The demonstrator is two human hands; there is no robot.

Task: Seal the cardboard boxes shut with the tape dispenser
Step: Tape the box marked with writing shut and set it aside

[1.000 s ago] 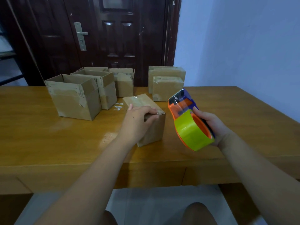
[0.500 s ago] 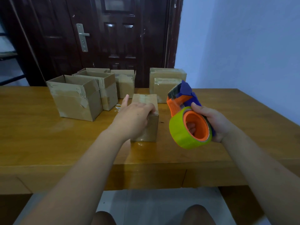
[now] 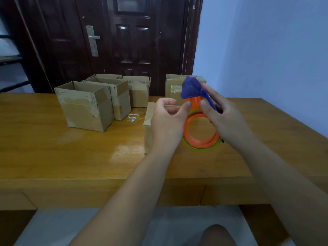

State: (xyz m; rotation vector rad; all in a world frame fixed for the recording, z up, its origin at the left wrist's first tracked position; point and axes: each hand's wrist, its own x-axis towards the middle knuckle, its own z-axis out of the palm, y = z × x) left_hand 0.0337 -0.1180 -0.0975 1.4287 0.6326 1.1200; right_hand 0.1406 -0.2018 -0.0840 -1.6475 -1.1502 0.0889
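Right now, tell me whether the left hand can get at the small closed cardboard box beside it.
Probably yes: the left hand hovers right beside the small closed cardboard box, nothing between them, though its fingers are at the orange tape dispenser.

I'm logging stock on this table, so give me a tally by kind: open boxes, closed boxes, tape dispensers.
Open cardboard boxes: 3 (front left, behind it, rearmost)
Closed cardboard boxes: 4 (centre back, right back pair and, small one near the left hand)
Tape dispensers: 1
Total: 8
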